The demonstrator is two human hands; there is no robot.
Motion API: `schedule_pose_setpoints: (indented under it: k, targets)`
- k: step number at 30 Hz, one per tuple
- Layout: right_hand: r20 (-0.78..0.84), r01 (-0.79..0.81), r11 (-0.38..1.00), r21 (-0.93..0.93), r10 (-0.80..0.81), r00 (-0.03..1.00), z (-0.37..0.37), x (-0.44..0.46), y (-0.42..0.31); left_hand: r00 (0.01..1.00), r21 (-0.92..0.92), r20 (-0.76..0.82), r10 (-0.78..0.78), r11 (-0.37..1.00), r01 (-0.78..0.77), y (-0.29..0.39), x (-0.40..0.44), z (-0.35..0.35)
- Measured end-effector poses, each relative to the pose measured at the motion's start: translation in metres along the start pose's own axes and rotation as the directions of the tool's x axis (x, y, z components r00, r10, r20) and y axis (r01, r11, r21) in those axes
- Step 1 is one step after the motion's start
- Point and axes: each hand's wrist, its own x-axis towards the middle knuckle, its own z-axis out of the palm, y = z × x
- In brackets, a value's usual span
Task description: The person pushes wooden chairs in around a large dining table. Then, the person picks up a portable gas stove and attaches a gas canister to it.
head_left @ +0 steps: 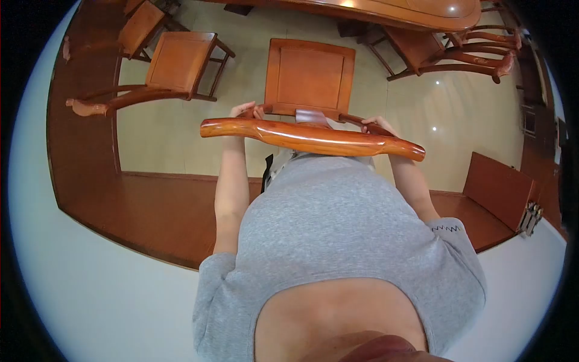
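Close in front of my body stands a wooden chair (309, 75), its glossy curved top rail (310, 136) crossing before my grey shirt. My left hand (247, 110) is closed around the left side of the chair's back, just beyond the rail. On the other side, my right hand (380, 125) grips the right part of the chair back, its fingers bent around the wood. The rail partly covers both hands and hides the lower back of the chair. The seat faces away from me, with nothing lying on it.
A wooden table (386, 13) spans the far side. One chair (181, 63) stands at the left with another (142, 27) behind it; more chairs (416, 51) are at the right. Brown cabinetry (157, 202) lies behind me, with an open door panel (497, 190) at the right.
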Motion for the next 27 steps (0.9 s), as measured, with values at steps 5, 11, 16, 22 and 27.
schedule_pose_setpoints:
  k: [5,11,16,22,27]
  targets:
    - [0.001,0.233,0.965,-0.119,-0.234,0.972,0.043,-0.016,-0.022,0.997,0.004,-0.063,-0.034,0.999,0.034,0.016,0.001,-0.008]
    - [-0.068,0.085,0.988,-0.130,-0.094,0.993,0.011,0.028,-0.066,0.995,0.100,-0.034,0.093,0.991,-0.089,0.029,0.008,0.066]
    - [-0.223,0.222,0.968,-0.121,-0.244,0.944,0.074,0.027,-0.128,0.991,0.051,-0.128,-0.043,0.997,0.050,0.088,0.045,0.116]
    - [0.094,0.413,0.867,-0.278,-0.404,0.910,0.028,0.087,-0.217,0.994,-0.011,-0.076,-0.084,0.996,0.084,0.139,0.102,0.166]
    - [0.099,0.419,0.879,-0.226,-0.407,0.908,0.017,0.107,-0.247,0.993,-0.082,-0.102,-0.067,0.995,0.058,0.157,0.123,0.187]
